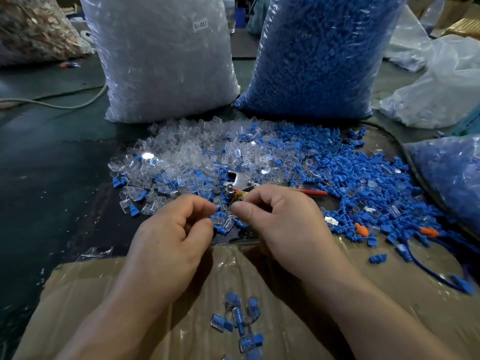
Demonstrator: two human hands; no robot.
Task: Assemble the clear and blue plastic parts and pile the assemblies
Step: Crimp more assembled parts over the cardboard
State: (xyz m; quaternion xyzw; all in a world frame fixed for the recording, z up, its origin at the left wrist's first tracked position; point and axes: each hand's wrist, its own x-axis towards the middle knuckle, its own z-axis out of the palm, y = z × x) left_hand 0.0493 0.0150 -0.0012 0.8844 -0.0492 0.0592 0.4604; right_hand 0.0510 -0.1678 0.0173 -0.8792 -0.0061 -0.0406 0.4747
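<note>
Now the left hand and the right hand meet over the dark counter, each grip narrow, holding what I cannot tell, close to the loose small clear and blue plastic parts for easy reaching, with finished blue-and-clear assemblies lying on the brown cardboard flap.

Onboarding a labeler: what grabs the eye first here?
Two tall bags stand at the back, the clear parts bag left and the blue parts bag right, with loose parts spilled before them. At centre the left hand and right hand meet fingertip to fingertip; what they pinch is unclear. A few assemblies lie on the cardboard.
</note>
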